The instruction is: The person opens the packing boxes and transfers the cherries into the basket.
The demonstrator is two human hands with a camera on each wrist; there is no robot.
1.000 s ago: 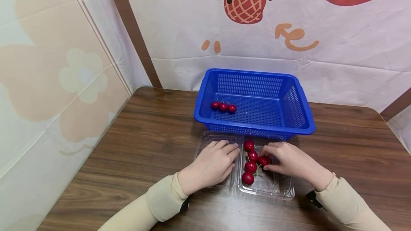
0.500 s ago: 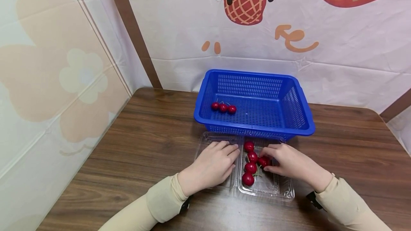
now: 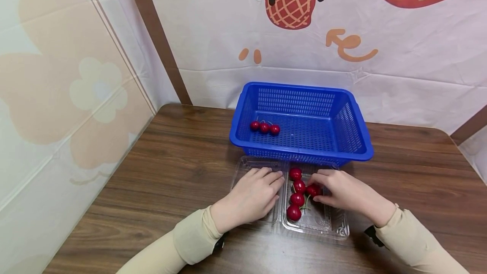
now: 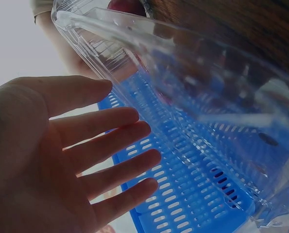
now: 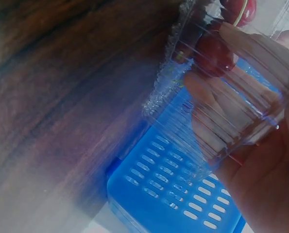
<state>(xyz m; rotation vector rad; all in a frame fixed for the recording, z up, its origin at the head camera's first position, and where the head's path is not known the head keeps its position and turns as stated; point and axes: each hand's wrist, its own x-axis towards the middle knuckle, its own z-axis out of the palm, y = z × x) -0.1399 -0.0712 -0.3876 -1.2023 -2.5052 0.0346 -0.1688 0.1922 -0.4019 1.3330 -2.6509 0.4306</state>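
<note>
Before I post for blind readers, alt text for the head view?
A person's right hand has its grip on a red cherry in a clear container, beside four more cherries; the left hand is over the container's other half. Behind, a blue basket holds three cherries.

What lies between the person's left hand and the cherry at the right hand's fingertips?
In the head view, the clear container's middle ridge and a column of four cherries lie between the left hand and that cherry.
</note>
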